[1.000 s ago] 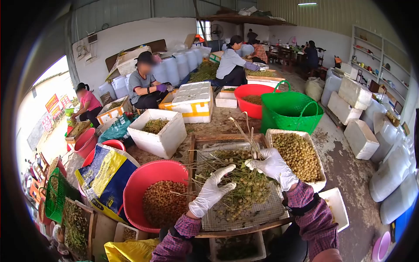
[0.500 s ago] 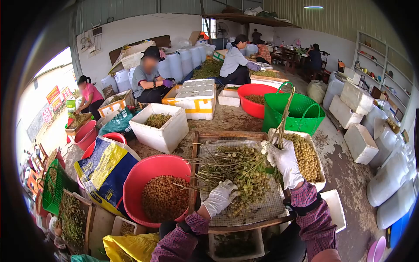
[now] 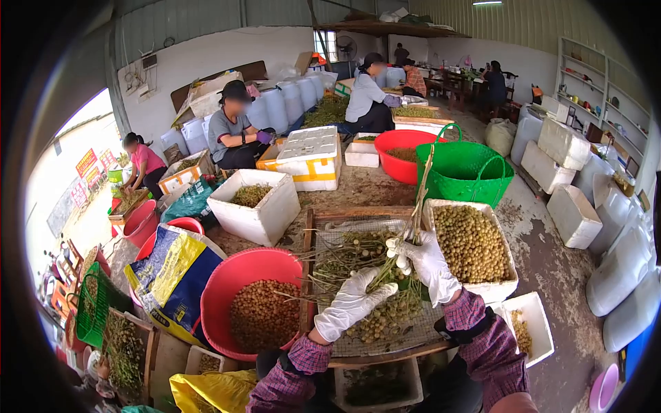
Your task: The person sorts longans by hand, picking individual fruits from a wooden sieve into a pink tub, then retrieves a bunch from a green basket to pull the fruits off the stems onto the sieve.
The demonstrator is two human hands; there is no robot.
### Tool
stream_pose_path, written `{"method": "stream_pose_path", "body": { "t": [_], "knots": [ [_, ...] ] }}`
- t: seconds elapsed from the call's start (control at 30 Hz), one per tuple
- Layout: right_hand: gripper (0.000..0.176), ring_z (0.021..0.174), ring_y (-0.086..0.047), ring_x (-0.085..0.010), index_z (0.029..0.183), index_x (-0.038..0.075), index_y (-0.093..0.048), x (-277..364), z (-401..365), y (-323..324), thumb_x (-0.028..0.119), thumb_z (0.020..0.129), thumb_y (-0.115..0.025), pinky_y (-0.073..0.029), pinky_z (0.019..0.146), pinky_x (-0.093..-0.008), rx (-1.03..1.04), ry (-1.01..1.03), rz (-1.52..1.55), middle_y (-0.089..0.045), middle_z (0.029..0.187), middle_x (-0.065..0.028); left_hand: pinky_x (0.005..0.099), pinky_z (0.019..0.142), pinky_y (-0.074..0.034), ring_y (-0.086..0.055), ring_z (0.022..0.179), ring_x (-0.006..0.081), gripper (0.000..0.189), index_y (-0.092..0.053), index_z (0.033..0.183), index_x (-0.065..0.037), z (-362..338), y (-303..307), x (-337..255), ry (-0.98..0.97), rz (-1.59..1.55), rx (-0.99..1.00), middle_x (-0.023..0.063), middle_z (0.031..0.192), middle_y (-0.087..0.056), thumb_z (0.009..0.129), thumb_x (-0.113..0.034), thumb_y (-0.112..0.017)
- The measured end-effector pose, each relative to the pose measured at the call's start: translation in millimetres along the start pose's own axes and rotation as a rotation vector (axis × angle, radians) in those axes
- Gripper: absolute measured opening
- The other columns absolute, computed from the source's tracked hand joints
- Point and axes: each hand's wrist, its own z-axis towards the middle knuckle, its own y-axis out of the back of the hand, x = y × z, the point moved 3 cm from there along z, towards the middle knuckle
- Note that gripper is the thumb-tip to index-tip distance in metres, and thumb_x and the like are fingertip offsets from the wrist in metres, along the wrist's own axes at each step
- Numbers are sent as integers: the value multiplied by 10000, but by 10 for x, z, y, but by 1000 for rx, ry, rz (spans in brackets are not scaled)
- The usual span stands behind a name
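Observation:
My right hand (image 3: pixel 427 265), in a white glove, is closed around a bunch of stems (image 3: pixel 420 189) that stands upright out of its grip. My left hand (image 3: pixel 354 303), also gloved, is just left of it, thumb and fingers apart beside the lower part of the bunch; any contact there is hard to make out. Both hands are above a wood-framed wire mesh screen (image 3: pixel 430 327). On the mesh lie a tangle of cut stems (image 3: pixel 337 265) and small round tan fruits (image 3: pixel 382 323), partly hidden by my hands.
A red tub (image 3: pixel 220 296) of brown fruits stands left of the screen, a foam box (image 3: pixel 506 286) of tan fruits right. A green basket (image 3: pixel 451 165) is behind that box. White trays (image 3: pixel 544 337) sit low nearby. Several people, one in a grey shirt (image 3: pixel 231 131), work farther back.
My left hand has lifted from the fruits on the mesh toward my right hand, its fingers spreading. My right hand has moved left and slightly down with the stems. The view has shifted slightly.

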Motion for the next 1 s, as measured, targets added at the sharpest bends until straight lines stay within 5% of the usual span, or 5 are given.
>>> {"method": "stream_pose_path", "body": {
  "t": [0.17,0.57,0.67,0.9,1.0],
  "knots": [
    [173,444,-475,-100,849,-7,-613,-162,45,23,145,845,-693,-371,383,-239,-137,59,64,-618,667,-82,204,520,-455,-486,662,35,217,-553,1131,-26,-136,-252,316,225,-458,-44,10,917,-613,991,-175,-481],
    [206,394,-428,-82,707,37,-617,-277,327,888,155,866,-672,-323,369,-237,-333,121,-77,-548,538,-11,207,461,-286,-319,493,44,326,-631,921,-72,-391,-104,275,207,-358,104,-64,579,-373,1002,-339,-461],
    [161,418,-450,-81,713,43,-628,-327,382,1036,118,850,-664,-334,393,-231,-427,235,32,-563,551,-9,206,477,-355,-389,493,50,319,-630,958,-53,-424,-40,214,591,-351,199,-40,619,-484,1003,-323,-465],
    [98,565,-600,-152,746,-10,-602,-242,335,1036,-6,833,-558,-459,480,-273,-281,312,148,-675,769,-118,254,821,-489,-569,1080,134,429,-538,1296,-54,-529,147,620,360,-363,113,46,1240,-593,976,-339,-520],
    [55,620,-645,-200,815,0,-536,-245,200,843,-55,811,-526,-529,555,-288,-102,220,79,-675,866,-176,256,725,-482,-597,918,104,355,-587,1243,-65,-553,241,509,420,-306,35,9,1124,-643,965,-284,-556]
  ]
}}
